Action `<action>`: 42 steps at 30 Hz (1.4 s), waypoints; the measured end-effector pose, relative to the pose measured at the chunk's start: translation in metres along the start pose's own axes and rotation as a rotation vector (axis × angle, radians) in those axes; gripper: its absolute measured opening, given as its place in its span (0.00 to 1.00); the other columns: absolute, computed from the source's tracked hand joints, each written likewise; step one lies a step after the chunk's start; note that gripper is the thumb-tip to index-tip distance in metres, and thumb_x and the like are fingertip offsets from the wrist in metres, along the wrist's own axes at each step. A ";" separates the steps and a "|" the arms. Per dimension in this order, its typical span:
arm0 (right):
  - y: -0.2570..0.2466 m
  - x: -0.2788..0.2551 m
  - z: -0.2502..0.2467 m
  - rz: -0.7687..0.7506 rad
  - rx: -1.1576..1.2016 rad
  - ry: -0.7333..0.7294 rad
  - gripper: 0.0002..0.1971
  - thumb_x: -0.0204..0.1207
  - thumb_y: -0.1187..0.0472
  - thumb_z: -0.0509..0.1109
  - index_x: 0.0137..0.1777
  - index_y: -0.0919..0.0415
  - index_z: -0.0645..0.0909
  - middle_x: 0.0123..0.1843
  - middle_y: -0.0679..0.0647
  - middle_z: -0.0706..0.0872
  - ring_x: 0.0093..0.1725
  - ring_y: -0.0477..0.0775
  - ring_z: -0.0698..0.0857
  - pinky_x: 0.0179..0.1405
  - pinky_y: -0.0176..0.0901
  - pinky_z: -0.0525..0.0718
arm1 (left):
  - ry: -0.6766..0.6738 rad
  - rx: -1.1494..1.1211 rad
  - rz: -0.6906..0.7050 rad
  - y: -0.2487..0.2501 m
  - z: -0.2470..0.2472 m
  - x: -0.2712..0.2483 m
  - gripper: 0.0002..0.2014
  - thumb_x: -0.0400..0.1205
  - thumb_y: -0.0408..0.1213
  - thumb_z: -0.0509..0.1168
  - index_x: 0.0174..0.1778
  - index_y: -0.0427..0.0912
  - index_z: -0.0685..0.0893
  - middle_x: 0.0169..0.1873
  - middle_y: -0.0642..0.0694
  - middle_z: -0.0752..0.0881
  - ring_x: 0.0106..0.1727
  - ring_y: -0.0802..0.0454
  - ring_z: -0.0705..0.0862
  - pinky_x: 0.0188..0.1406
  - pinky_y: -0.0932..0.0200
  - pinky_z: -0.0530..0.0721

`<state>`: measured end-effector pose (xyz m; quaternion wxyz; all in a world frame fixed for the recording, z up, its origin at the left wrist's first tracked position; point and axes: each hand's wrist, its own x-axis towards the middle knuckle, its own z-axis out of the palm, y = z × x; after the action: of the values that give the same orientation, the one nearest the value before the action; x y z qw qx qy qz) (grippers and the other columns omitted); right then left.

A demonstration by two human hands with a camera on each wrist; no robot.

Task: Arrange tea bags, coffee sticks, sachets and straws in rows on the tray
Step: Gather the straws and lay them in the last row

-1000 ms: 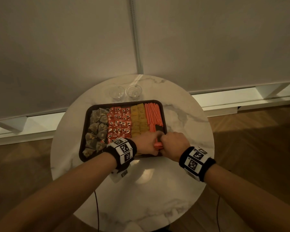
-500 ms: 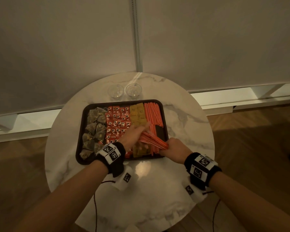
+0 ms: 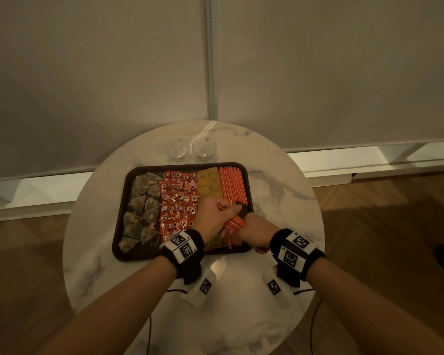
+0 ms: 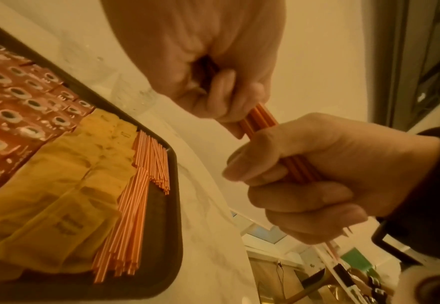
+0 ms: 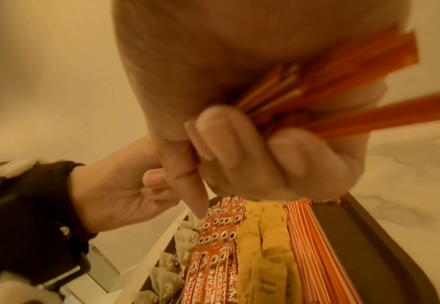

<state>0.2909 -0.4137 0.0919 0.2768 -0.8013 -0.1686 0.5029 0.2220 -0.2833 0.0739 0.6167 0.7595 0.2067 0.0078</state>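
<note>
On the dark tray, left to right, lie rows of tea bags, red coffee sticks, yellow sachets and orange striped straws. Above the tray's near right part, both hands hold one bundle of straws. My left hand grips its far end and my right hand grips its near end. The left wrist view shows the bundle running between the two fists. In the right wrist view, loose straw ends fan out behind my right hand's fingers.
Two clear glasses stand just behind the tray on the round marble table. A pale wall is close behind the table, and wooden floor lies on both sides. A second straw row lies along the tray's near right.
The hands lifted a bundle of straws off the tray's near right corner. The left hand raised it at a slant; now both fists grip it close together.
</note>
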 end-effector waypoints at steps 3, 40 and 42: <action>-0.001 0.002 0.001 0.008 -0.023 -0.041 0.07 0.73 0.61 0.74 0.42 0.62 0.78 0.25 0.54 0.76 0.14 0.47 0.72 0.16 0.37 0.72 | 0.073 -0.036 -0.061 -0.010 0.002 -0.001 0.18 0.83 0.37 0.68 0.27 0.35 0.82 0.18 0.46 0.80 0.14 0.53 0.73 0.14 0.63 0.71; 0.014 0.012 0.004 -0.544 -0.008 0.527 0.21 0.80 0.39 0.64 0.43 0.57 0.86 0.37 0.48 0.88 0.35 0.46 0.87 0.40 0.45 0.89 | 0.154 -0.503 -0.376 -0.020 0.005 0.005 0.16 0.86 0.44 0.63 0.60 0.33 0.80 0.33 0.44 0.84 0.24 0.53 0.81 0.13 0.65 0.74; 0.020 0.018 0.011 -0.548 -0.248 0.560 0.27 0.75 0.29 0.58 0.42 0.52 0.83 0.36 0.45 0.86 0.35 0.44 0.85 0.41 0.41 0.85 | 0.174 -0.498 -0.406 -0.026 0.007 0.001 0.15 0.86 0.40 0.61 0.60 0.30 0.80 0.33 0.43 0.83 0.22 0.55 0.80 0.12 0.66 0.73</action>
<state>0.2890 -0.4164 0.0633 0.3369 -0.8599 -0.3535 0.1488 0.2170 -0.2851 0.0475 0.7523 0.5254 0.3974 -0.0004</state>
